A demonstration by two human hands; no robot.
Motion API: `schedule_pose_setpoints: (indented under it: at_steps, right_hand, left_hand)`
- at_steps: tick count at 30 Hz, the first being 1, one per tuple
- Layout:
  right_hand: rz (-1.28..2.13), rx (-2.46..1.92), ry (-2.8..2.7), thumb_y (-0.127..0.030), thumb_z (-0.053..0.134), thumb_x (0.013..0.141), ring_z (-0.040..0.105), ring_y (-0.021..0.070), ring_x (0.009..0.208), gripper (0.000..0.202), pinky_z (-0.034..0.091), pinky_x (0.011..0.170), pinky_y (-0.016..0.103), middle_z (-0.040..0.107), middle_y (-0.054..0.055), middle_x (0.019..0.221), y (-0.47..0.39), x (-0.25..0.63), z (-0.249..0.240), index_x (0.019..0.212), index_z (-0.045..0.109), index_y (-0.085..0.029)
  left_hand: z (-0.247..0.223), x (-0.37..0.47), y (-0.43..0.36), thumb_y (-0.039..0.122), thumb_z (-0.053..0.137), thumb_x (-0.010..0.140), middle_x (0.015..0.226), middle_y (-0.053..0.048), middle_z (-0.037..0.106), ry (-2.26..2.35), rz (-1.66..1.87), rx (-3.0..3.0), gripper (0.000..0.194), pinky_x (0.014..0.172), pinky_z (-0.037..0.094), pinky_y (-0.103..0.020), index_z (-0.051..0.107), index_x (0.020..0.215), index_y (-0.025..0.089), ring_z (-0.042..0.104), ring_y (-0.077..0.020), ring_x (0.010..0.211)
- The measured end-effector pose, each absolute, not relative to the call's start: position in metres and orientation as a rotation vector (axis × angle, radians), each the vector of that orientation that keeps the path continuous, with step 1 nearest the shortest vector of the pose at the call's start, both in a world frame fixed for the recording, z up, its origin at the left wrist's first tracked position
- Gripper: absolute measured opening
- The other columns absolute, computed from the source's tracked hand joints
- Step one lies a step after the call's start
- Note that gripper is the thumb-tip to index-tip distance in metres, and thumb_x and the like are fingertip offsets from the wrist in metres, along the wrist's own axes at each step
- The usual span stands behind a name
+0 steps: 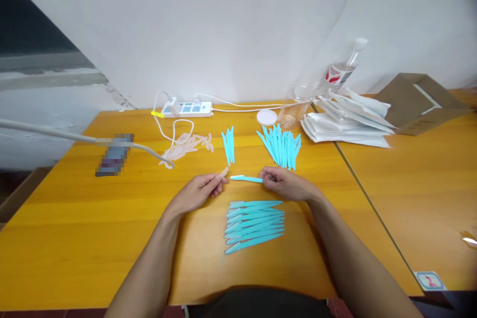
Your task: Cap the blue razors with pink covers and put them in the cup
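**Blue razor (249, 179) in the right hand (281, 182), pale cover (224, 172) in the left hand (203, 190)**

Both hands are above the middle of the table (93, 238), near each other but not touching. The left hand pinches the small cover between thumb and fingers. The right hand grasps the razor by its handle, and the razor's head points towards the left hand; between it and the cover there is a small gap.

Nearer to the front edge, between the forearms, lies a row of blue razors (255, 223), with their heads towards the left edge. Beyond the hands, towards the back edge, are three more razors (228, 145) side by side, and to their right a fanned pile of razors (282, 146). To their left is a loose heap of pale covers (182, 146), with a white cable (174, 131) partly over it.

Along the back edge stands a power strip (192, 109). A round white lid (267, 117) lies near the back right corner, just beside a clear container (292, 112).
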State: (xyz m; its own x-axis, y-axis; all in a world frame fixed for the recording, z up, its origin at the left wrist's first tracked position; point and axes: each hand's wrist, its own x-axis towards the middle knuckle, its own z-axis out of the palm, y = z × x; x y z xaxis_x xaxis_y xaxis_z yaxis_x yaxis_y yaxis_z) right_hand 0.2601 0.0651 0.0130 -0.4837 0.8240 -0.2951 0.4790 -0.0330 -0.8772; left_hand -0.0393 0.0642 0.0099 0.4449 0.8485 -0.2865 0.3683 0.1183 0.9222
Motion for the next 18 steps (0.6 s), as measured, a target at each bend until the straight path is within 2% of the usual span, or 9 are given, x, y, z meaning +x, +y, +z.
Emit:
schedule_pose_setpoints:
  at_steps: [5,12,18]
  right_hand:
    - [1.542,-1.357,-1.956,-0.027,0.051,0.086,0.037,0.0092,0.058,0.008,0.031,0.052,0.022,0.045,-0.007,0.066,0.065,0.262,0.013,0.085,0.055,-0.019]
    - [1.559,-1.306,-1.995,-0.026,0.05,0.088,0.036,0.0089,0.058,0.009,0.03,0.052,0.022,0.045,-0.007,0.067,0.065,0.263,0.013,0.088,0.056,-0.019]
    - [1.603,-1.229,-2.044,-0.028,0.05,0.091,0.038,0.0089,0.059,0.013,0.031,0.054,0.022,0.047,-0.007,0.068,0.062,0.263,0.012,0.091,0.059,-0.018]
  left_hand:
    - [0.021,-0.046,0.064,0.058,0.039,0.101,0.07,0.003,0.045,1.135,0.265,1.698,0.047,0.059,0.035,-0.023,0.063,0.091,0.019,0.04,-0.0119,0.063]
    - [0.022,-0.047,0.065,0.055,0.038,0.101,0.08,0.002,0.056,1.083,0.188,1.831,0.045,0.067,0.037,-0.024,0.06,0.086,0.018,0.047,-0.0133,0.074]
    - [0.023,-0.038,0.065,0.055,0.038,0.101,0.073,0.002,0.051,0.989,0.138,1.856,0.047,0.064,0.037,-0.024,0.06,0.083,0.018,0.045,-0.0128,0.069]
